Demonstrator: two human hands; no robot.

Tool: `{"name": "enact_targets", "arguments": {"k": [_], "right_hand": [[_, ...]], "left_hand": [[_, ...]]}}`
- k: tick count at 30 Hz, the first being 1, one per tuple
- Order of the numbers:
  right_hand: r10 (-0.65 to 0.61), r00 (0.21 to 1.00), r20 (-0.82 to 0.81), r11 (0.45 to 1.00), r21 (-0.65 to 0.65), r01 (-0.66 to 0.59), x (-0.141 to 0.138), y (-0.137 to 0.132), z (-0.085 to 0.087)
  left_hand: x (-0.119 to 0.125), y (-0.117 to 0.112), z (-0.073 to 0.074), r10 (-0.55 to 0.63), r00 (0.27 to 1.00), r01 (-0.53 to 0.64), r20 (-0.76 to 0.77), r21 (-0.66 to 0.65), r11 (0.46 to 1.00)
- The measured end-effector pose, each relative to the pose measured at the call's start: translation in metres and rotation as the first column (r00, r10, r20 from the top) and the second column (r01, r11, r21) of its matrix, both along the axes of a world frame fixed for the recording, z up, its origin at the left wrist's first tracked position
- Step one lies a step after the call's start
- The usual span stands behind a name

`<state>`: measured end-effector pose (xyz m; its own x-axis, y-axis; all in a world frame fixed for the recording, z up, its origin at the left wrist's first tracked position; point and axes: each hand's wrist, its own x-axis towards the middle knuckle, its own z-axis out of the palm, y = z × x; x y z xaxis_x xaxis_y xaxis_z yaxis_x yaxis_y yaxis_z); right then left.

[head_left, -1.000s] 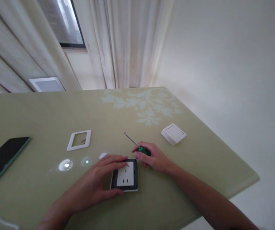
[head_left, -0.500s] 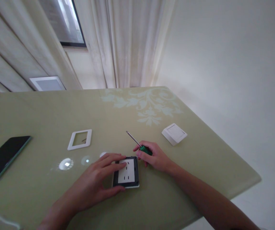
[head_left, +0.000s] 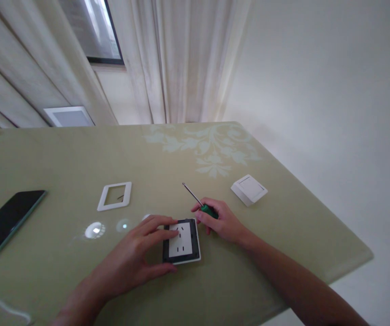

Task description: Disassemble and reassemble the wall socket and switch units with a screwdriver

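Observation:
A wall socket (head_left: 186, 246) with a white slotted face and black surround lies on the table in front of me. My left hand (head_left: 143, 246) spans its left side, fingers on the top edge and face, thumb by the lower left corner. In my right hand (head_left: 217, 220) is a screwdriver (head_left: 209, 210) with a green handle, gripped by the fingers. Its metal shaft points up and to the left, away from the socket. The right fingertips are close to the socket's upper right corner; whether they touch it I cannot tell.
A white square frame (head_left: 101, 199) lies left of centre, with small dark screw-like pieces (head_left: 121, 198) inside its opening. On the right sits a white switch box (head_left: 249, 189). A phone (head_left: 7, 222) is at far left, a white cable (head_left: 4, 306) at lower left. The wall borders the table's right side.
The socket has turned slightly under my left hand, and more of its white right edge shows. My right hand keeps the screwdriver in nearly the same pose. The view has shifted a little.

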<state>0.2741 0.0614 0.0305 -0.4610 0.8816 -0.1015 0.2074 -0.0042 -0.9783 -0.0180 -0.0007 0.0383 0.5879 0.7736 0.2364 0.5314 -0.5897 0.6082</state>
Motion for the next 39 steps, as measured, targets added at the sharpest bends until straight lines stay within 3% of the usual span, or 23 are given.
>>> {"name": "enact_targets", "arguments": {"k": [13, 39], "right_hand": [[0.008, 1.0, 0.009, 0.999, 0.032, -0.008, 0.001, 0.0, -0.001], [0.018, 0.999, 0.027, 0.999, 0.041, -0.019, 0.0, 0.0, 0.001]], "left_hand": [[0.006, -0.004, 0.003, -0.017, 1.0, 0.019, -0.022, 0.079, 0.997], [0.008, -0.004, 0.001, 0.002, 0.999, 0.002, -0.051, 0.078, 0.997]]}}
